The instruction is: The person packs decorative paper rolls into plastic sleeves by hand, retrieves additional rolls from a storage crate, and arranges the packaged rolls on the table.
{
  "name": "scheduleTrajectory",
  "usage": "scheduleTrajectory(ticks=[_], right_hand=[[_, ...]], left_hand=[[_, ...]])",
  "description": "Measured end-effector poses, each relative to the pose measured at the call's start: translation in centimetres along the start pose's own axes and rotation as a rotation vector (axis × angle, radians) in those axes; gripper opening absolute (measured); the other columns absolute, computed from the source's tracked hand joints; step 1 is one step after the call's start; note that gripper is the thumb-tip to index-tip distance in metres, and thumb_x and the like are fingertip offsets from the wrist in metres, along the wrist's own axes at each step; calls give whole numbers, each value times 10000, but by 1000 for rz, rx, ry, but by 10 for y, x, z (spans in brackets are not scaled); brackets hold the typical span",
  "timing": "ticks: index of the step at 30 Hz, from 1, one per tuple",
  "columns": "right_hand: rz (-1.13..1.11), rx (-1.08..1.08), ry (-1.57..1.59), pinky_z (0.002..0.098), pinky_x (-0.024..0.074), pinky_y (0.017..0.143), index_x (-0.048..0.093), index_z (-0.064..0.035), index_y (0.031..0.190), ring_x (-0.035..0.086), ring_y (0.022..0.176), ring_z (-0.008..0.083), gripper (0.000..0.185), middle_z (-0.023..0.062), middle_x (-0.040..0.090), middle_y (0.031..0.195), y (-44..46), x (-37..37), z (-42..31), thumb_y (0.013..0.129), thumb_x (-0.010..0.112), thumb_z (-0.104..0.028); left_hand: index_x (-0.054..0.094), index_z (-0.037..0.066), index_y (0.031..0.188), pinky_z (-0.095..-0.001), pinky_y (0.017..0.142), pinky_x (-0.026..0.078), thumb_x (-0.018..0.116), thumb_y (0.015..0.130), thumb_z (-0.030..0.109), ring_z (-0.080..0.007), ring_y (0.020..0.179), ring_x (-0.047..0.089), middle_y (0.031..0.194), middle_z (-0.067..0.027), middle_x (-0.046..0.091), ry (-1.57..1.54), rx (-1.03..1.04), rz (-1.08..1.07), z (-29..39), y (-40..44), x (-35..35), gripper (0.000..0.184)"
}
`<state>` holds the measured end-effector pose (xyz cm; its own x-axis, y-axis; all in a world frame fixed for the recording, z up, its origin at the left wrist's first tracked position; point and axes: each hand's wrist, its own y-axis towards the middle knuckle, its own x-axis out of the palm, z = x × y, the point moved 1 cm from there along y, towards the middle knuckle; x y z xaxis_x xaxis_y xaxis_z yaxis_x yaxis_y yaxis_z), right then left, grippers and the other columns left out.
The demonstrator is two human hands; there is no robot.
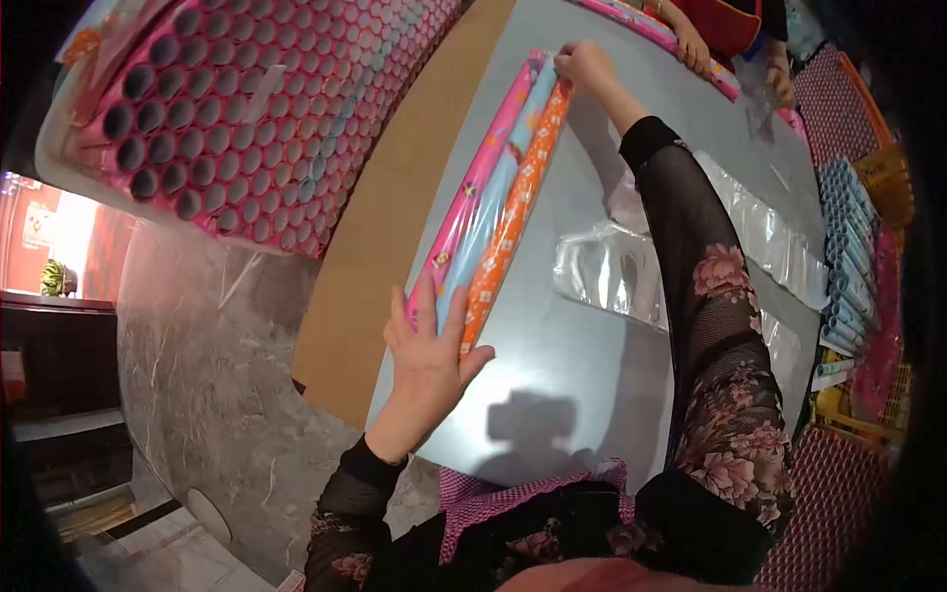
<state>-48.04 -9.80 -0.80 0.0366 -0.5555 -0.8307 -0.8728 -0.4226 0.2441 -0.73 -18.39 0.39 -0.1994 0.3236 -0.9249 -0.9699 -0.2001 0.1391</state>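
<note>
Three long rolls lie side by side on the grey table [552, 395]: a pink roll [473, 202], a light blue roll [490, 212] and an orange roll [515, 212] with white flowers. Clear glossy film seems to cover them. My left hand [431, 355] lies over their near ends, fingers spread. At the far ends is my right hand [584, 69], its fingers pressed together at the rolls' tips; what exactly they pinch is too small to tell. Clear plastic sleeves [612, 271] lie to the right of the rolls.
A large stack of pink tubes [247, 109] stands at the upper left beside a brown board [365, 266]. Across the table, a co-worker's hand [693, 49] rests on another pink roll [725, 84]. Blue rolls [848, 266] and a yellow basket [888, 183] are at the right.
</note>
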Motion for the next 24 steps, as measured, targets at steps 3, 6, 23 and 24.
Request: scheduleTrajectory(ticks=[3,6,23,24], right_hand=[[64,1,-99,405,523,731,686,-46,990,676,822,314,255,164,702,903,6,7,-7,836,581,-220],[41,-79,-310,421,513,795,672,-53,1050,643,965,329,258,158,675,1041,7,9,-15,842,570,-167],[172,-409,-319,432,466,935,586,-45,1190,566,1119,374,318,149,595,1240,-19,-57,-33,876,540,-45],[181,-415,-320,432,466,935,586,-45,1190,566,1119,374,318,149,595,1240,-28,-72,-34,876,540,-45]], left_hand=[[431,93,1419,-620,958,312,767,751,407,-590,1265,266,1500,-299,225,50,173,-53,2,17,1,811],[441,86,1412,-612,940,324,764,755,405,-589,1261,272,1498,-302,226,83,174,-50,-2,32,7,799],[457,99,1401,-599,913,345,763,743,399,-576,1254,303,1482,-302,269,152,151,64,-4,45,19,785],[460,98,1399,-597,917,344,756,748,405,-573,1257,304,1482,-297,275,155,154,76,-4,46,19,778]])
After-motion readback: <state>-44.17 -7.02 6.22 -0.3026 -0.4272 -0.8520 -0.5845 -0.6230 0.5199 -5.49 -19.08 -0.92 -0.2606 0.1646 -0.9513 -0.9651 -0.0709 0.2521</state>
